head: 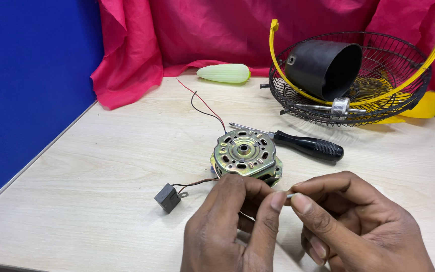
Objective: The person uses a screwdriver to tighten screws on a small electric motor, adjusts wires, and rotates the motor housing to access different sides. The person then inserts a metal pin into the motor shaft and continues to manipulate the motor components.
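Both hands are meeting low over the table (76,166) — the left hand (227,226) and right hand (348,226) are pinching a small metal piece (290,195) between fingertips. Just behind them a brass-coloured motor (246,155) is lying flat, a black-handled screwdriver (298,143) resting beside it — its wires trailing to a grey capacitor (167,197).

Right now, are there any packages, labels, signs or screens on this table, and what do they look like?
None in view: no package, label, sign or screen. The table holds only bare parts, such as the motor, the screwdriver and the wire basket.
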